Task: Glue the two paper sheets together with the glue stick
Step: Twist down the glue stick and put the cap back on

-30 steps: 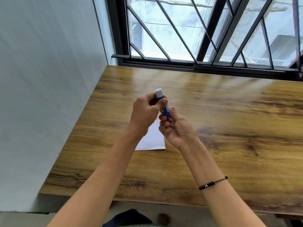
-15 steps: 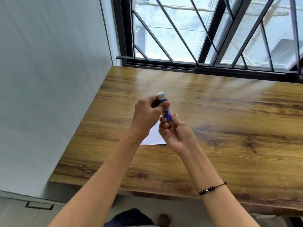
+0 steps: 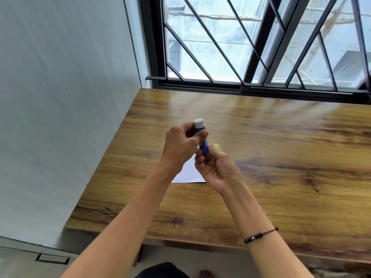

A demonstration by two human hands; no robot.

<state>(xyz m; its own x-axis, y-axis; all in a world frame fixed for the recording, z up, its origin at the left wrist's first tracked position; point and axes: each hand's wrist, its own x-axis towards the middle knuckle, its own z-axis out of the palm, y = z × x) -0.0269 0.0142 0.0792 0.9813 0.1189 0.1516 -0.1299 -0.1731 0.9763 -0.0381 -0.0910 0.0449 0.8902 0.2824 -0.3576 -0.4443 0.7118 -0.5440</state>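
Note:
Both my hands hold a blue glue stick (image 3: 203, 145) upright above the wooden table (image 3: 281, 153). My left hand (image 3: 180, 147) pinches its upper part just under the white tip (image 3: 198, 123). My right hand (image 3: 216, 169) grips its lower end from below. A small yellow piece (image 3: 216, 146), perhaps the cap, shows behind my right fingers. White paper (image 3: 189, 173) lies flat on the table under my hands, mostly hidden by them; I cannot tell whether it is one sheet or two.
A grey wall (image 3: 64, 97) runs along the table's left side. A barred window (image 3: 251, 43) stands behind the far edge. The near table edge (image 3: 180, 240) lies below my forearms, with the floor and my foot (image 3: 204, 273) beneath.
My hands keep the same hold on the glue stick. The view has shifted so the table sits further right and lower, and the yellow piece has come into sight behind my right fingers.

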